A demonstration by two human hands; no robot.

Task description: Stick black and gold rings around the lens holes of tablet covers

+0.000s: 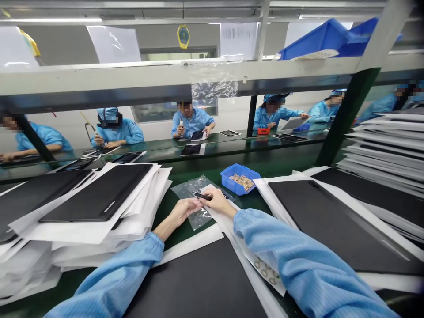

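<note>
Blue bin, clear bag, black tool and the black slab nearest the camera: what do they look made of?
Blue bin: probably moulded plastic; even colour, slightly glossy walls. Clear bag: thin plastic film; see-through, crinkled, catching glare. Black tool in the right hand: too small to tell. Black slab: matte, smooth, rigid-looking; metal or plastic, unclear.

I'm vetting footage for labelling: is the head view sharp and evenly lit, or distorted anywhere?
Head view, centre: left hand, right hand and black pen are sharp. Head view, edges: the wide lens bows the shelf beam and stretches the sleeves. Head view, light: soft and even, faint shadows, pale sheen on the clear bag and green belt.
</note>
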